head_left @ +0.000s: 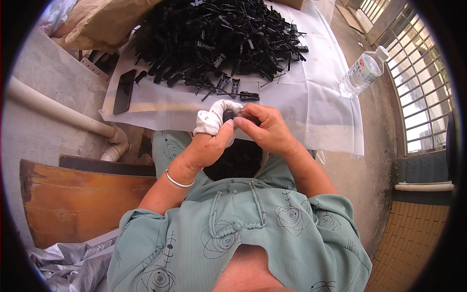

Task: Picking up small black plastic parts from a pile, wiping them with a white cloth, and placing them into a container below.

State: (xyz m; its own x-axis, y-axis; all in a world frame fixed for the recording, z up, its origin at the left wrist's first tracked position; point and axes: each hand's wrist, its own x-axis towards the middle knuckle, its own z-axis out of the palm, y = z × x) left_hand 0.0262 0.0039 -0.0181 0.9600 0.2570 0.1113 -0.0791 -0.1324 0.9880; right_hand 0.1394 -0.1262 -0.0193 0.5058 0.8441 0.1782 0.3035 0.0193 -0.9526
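Note:
My left hand, its fingers covered in white cloth and its thumb bare, is closed on a small black plastic part. Against that part, my right hand is pinched round a dark piece, mostly hidden by the fingers; its kind cannot be made out. Both hands meet at the near edge of the white-covered table. Just beyond them lie loose black plastic parts, some with thin metal pins. A large heap of similar black parts rises behind. Below my hands, something black sits between my knees.
A dark phone lies at the table's left edge. On the right side stands a clear plastic bottle with a white cap. Brown wrapping is at the far left. A pale pipe and a wooden board are at my left.

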